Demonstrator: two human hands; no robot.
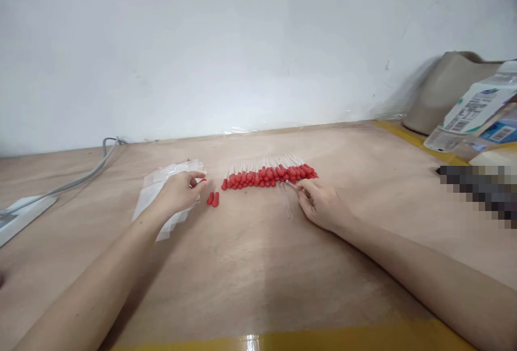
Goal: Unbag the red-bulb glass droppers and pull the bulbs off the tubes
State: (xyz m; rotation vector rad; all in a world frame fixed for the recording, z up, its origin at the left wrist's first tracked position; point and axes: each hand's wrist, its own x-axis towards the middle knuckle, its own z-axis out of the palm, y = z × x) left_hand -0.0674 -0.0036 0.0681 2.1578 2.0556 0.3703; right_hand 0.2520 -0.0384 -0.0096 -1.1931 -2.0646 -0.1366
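Pinched in the fingertips of my left hand (181,190) is a red rubber bulb (204,180), mostly hidden by the fingers. That hand is over a spread of clear zip bags (172,225). Two loose red bulbs (212,199) lie just to its right. My right hand (324,204) is closed, with a thin clear glass tube (290,184) at its fingertips. Beside it a few bare glass tubes (285,203) lie on the table. Between and beyond both hands is a row of droppers (266,175), their red bulbs facing me and clear tubes pointing to the wall.
A grey cable (86,180) runs along the left, over a white flat item (28,213). At the right are a beige container (436,90), a labelled plastic package (472,109) and a blurred-out dark object (476,187). Yellow tape (283,338) lines the table's (234,281) near edge.
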